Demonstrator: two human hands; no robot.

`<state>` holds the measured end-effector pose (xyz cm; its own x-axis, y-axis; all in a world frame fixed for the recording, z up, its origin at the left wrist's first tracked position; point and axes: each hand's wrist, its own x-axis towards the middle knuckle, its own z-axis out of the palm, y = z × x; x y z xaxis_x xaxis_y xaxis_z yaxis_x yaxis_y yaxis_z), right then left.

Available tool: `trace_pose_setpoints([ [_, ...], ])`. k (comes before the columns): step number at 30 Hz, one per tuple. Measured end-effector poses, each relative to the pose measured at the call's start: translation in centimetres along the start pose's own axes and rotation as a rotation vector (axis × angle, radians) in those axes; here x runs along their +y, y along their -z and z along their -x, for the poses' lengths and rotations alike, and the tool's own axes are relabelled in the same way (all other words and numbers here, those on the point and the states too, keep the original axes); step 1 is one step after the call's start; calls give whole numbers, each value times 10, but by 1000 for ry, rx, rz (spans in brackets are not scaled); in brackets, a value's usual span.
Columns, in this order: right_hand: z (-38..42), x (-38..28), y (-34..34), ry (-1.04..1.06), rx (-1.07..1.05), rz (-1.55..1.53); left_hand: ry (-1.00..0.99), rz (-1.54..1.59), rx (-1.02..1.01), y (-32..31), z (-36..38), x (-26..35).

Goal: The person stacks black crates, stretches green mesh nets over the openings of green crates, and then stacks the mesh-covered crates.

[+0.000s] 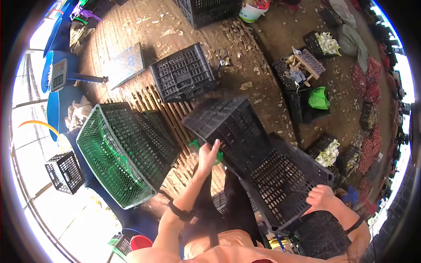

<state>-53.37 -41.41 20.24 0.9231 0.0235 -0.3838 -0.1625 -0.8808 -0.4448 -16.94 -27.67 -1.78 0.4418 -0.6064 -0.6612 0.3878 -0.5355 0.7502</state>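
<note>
Two black plastic crates meet at an angle in front of me: an upturned crate (pixel 237 127) farther off and an open slatted crate (pixel 285 184) nearer. My right hand (pixel 322 199) is closed over the rim of the nearer crate at its right side. My left hand (pixel 208 157) is closed beside the farther crate's left edge, its thumb raised against the side. Bits of green strip (pixel 219 158) stick out on both sides of its fingers. Left of this hand lies a stack of black crates (pixel 144 131) with green netting (pixel 112 162) over its end.
Another black crate (pixel 183 72) rests on the wooden boards ahead, next to a platform scale (pixel 128 65) with a display (pixel 58 74). A small stool (pixel 307 65), crates of white bulbs (pixel 326 152) and red mesh sacks (pixel 372 151) stand to the right. A white bucket (pixel 251 13) is farther off.
</note>
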Motion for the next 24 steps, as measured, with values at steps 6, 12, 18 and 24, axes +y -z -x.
trace_pose_setpoints([
  [6, 67, -19, 16, -182, 69, 129, -98, 72, 48, -26, 96, 40],
  [12, 103, -16, 21, -445, 383, 288, -202, -150, 69, -21, 146, 110],
  [18, 86, 0, 40, -761, 665, 302, -324, -104, 176, 0, 185, 160],
  [24, 6, 49, 71, -792, 1049, 322, -752, -377, 272, 58, 239, 243],
])
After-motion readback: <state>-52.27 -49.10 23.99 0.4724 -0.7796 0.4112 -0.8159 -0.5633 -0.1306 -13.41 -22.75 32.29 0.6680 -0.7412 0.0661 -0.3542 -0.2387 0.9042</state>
